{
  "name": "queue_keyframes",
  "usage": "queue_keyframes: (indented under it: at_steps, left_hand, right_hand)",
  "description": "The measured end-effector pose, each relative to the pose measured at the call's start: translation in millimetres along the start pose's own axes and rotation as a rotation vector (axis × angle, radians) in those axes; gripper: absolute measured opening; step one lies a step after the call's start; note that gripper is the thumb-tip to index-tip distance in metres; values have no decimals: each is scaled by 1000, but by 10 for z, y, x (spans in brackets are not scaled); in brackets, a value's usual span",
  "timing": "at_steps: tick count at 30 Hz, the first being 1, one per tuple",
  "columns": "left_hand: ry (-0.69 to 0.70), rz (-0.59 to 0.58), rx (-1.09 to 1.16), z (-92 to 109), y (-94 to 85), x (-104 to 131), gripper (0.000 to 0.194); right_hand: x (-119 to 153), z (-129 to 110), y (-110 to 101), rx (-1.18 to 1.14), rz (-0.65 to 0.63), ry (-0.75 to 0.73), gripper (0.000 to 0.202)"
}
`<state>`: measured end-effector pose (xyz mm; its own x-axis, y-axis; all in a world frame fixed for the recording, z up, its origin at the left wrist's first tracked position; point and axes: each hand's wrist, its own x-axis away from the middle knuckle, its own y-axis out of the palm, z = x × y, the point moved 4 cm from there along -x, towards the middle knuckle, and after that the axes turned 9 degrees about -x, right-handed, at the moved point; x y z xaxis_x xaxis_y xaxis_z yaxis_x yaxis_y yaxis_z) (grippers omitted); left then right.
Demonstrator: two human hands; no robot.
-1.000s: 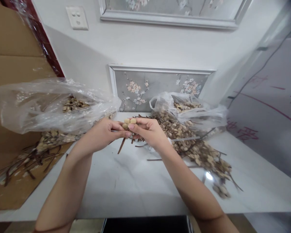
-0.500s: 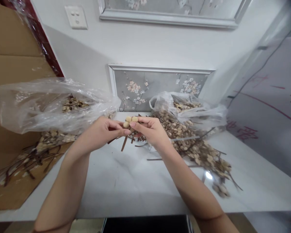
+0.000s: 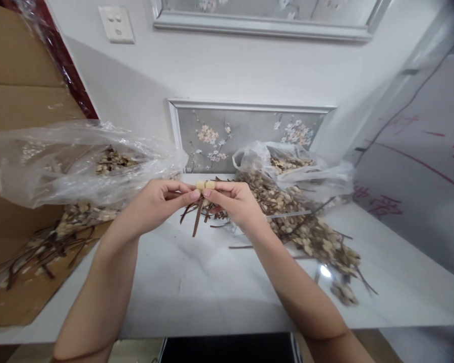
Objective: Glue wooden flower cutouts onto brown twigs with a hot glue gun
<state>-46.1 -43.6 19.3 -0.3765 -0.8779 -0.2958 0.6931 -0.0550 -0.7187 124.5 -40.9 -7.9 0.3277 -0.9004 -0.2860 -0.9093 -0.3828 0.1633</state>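
Observation:
Both hands meet over the middle of the table, pinching a small piece with pale beige rounded lobes [image 3: 205,185] between thumbs and fingers. A narrow brown strip [image 3: 197,218] hangs down below the fingertips. My left hand [image 3: 164,201] grips the piece from the left, fingers closed. From the right, my right hand [image 3: 232,199] holds it the same way, its thumb against the lobes. Most of the piece is hidden by the fingers. Behind the hands lie loose brown strips [image 3: 215,214], partly covered.
At right, a heap of similar beige pieces [image 3: 283,206] spills from a clear plastic bag [image 3: 310,174]. Another plastic bag [image 3: 60,169] of pieces stands at left, by brown strips [image 3: 41,257] on cardboard [image 3: 18,302]. Behind the white table [image 3: 196,297] is a wall with framed floral panels [image 3: 249,131].
My left hand has shifted its grip slightly, its thumb moving up against the piece. One beige lobe at the left is now covered, and the hanging strip has swung a little right.

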Motion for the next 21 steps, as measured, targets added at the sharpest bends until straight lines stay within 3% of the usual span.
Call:
queue_keyframes:
  at_steps: [9, 17, 21]
  left_hand:
    - [35, 67, 56, 11, 53, -22, 30]
    - [111, 42, -119, 59, 70, -6, 27]
    - [73, 110, -5, 23, 89, -27, 26]
  right_hand:
    - [19, -39, 16, 2, 6, -8, 26]
    - [9, 4, 3, 35, -8, 21, 24]
    - [5, -9, -2, -18, 25, -3, 24]
